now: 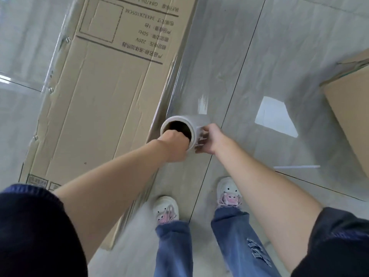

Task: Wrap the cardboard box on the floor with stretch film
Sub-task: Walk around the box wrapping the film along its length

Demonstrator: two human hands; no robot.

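Cardboard box (95,100): a long brown carton lying on the grey tiled floor (269,56), running from the lower left up toward the top centre; printed text and a drawn rectangle on its upper face, staples along its left edge.
Stretch film roll (180,129): held just beside the box's right long edge, its open dark core facing the camera.
Film sheet (191,66): a clear, glossy band stretched from the roll away along the right side of the box toward the top of the view.
Left hand (174,145): its fingers are pushed into the near end of the roll's core and hidden there, so their closure cannot be told.
Right hand (209,140): on the right side of the roll, fingers curled around its outer surface, gripping it.
Box relative to fingers: the carton lies to the left of both hands, close to the roll; neither hand touches the cardboard.
Feet: two white shoes (166,208) with pink trim, standing on the floor just right of the box's near end.
Second carton (351,108): at the right edge, well apart from the hands.
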